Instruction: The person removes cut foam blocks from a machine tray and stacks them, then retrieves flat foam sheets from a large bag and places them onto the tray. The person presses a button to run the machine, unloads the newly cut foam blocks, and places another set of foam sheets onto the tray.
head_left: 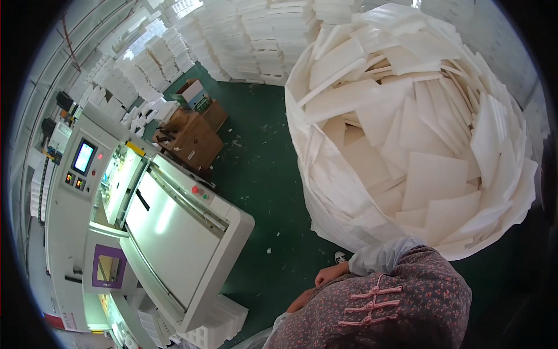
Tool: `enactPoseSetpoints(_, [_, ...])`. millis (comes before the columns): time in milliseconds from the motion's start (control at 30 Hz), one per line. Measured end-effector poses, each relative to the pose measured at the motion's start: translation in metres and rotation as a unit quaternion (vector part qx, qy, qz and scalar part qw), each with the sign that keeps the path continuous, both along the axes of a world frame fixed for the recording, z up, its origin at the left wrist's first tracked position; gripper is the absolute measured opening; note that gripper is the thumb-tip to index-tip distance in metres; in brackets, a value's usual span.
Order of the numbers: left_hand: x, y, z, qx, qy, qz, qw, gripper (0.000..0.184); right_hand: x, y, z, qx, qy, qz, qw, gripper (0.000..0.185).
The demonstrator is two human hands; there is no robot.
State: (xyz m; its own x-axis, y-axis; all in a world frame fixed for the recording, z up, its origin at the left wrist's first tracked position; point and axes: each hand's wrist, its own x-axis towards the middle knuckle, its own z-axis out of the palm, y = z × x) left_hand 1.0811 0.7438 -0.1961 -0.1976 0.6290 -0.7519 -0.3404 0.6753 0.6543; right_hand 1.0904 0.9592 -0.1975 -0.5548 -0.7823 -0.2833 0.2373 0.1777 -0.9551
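Note:
My right hand (331,274) comes out of a pale translucent sleeve cover (385,254) and rests at the front of my flowered garment (424,291). Its fingers look curled, and whatever they may hold is out of sight. Lower and to the left, my left hand (299,301) is partly covered by the garment, so its fingers do not show. Both hands are apart from the machine (174,232) with a sloping white panel on the left. On the right, a large white bag (331,203) holds many flat white foam-like sheets (435,177).
The machine carries a lit screen (84,157) and a red button (195,189). Cardboard boxes (189,139) stand behind it on the green floor (256,145). Tall stacks of white sheets (256,41) line the back. White blocks (218,323) sit under the panel's near end.

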Motion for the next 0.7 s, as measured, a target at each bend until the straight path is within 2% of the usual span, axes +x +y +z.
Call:
enactPoseSetpoints(133, [0.012,-0.014,-0.074,0.027,-0.022,-0.043,0.998,0.03,0.007,0.01,0.01,-0.026,0.001,0.01,1.0,0.024])
enactPoseSetpoints(233, [0.01,-0.021,-0.1,0.016,-0.01,-0.066,0.998,0.029,0.002,0.019,0.024,-0.042,0.02,0.01,0.999,0.025])
enactPoseSetpoints(300, [0.004,-0.012,-0.074,0.013,-0.023,-0.035,0.999,0.029,0.0,0.024,0.024,-0.049,0.023,0.003,0.999,0.025])
enactPoseSetpoints(400, [-0.008,0.019,0.013,0.011,-0.071,0.061,0.996,0.027,0.003,0.032,0.023,-0.062,0.024,-0.014,0.998,0.027])
enactPoseSetpoints(500, [-0.022,0.034,0.074,-0.006,-0.037,0.051,0.998,0.026,0.001,0.037,0.02,-0.044,0.019,-0.021,0.999,0.026])
enactPoseSetpoints(600, [-0.029,0.055,0.11,-0.019,0.0,0.041,0.999,0.025,0.003,0.041,0.008,-0.024,0.015,-0.026,0.999,0.026])
enactPoseSetpoints(700, [-0.034,0.075,0.13,-0.095,-0.011,0.058,0.994,0.024,-0.003,0.042,-0.013,0.019,-0.085,-0.002,0.996,0.024])
